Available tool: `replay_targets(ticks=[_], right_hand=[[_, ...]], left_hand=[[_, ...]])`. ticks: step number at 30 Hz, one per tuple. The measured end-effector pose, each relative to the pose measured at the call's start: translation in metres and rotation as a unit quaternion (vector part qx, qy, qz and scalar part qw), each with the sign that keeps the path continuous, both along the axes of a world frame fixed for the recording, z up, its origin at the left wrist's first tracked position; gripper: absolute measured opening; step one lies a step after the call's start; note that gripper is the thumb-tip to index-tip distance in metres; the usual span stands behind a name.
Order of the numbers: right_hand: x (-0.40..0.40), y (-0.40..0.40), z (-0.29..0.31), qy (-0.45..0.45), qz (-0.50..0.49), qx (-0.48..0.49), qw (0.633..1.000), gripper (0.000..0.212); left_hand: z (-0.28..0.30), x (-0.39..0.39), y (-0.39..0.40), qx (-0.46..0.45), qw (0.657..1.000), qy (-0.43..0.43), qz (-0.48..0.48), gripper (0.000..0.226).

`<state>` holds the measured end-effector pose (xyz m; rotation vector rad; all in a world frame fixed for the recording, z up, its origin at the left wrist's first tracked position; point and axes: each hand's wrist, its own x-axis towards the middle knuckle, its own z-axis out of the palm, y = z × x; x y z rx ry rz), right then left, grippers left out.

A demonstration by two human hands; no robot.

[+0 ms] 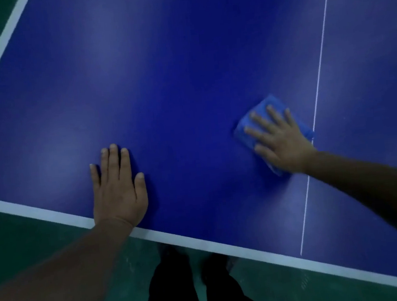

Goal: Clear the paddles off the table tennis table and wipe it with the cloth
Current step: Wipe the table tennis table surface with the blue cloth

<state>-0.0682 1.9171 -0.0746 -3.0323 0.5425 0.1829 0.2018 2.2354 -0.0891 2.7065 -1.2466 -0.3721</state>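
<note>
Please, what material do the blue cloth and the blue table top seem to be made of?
The cloth looks like soft fabric, maybe microfibre: it bunches and folds under the right hand. The table top looks like a hard, smooth painted board with a semi-gloss finish: it shows soft light reflections and crisp white lines. The core material cannot be told.

A person's right hand (281, 140) presses a folded blue cloth (264, 106) flat against the blue tabletop (160, 69), fingers (260, 120) spread, just beside the thin white centre line (319, 83). The left hand (117, 189) rests palm down near the white-edged near side. Below the edge, dark trouser legs (172, 296) stand on a green floor (31, 239).
</note>
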Motion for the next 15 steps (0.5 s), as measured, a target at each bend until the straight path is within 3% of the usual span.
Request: replay_targets(ticks=[2,4,6,8,10,12,15], right_hand=[[0.024,0.009,0.001,-0.033,-0.259,0.012,0.965,0.056],[0.041,0.050,-0.005,-0.041,-0.386,0.008,0.922,0.056],[0.037,0.116,-0.013,-0.048,-0.338,0.001,0.940,0.056],[0.003,0.185,-0.016,-0.035,-0.173,0.021,0.984,0.054],[-0.048,0.208,-0.014,-0.013,-0.069,0.033,0.997,0.054],[-0.091,0.184,-0.008,-0.001,-0.100,0.028,0.995,0.055],[-0.128,0.137,0.001,0.031,-0.323,0.026,0.945,0.062]], left_hand=[[0.001,-0.001,-0.001,0.004,1.000,-0.005,0.003,0.071],[0.000,-0.001,-0.002,0.009,1.000,-0.009,0.003,0.071],[-0.001,0.000,-0.003,0.014,1.000,-0.013,-0.001,0.072],[-0.003,0.001,-0.003,0.012,1.000,-0.013,0.001,0.072],[-0.004,0.002,-0.002,0.008,1.000,-0.015,0.002,0.072],[-0.006,0.001,-0.002,0.004,1.000,-0.018,-0.001,0.072],[-0.006,0.002,0.000,-0.001,1.000,-0.024,-0.002,0.071]])
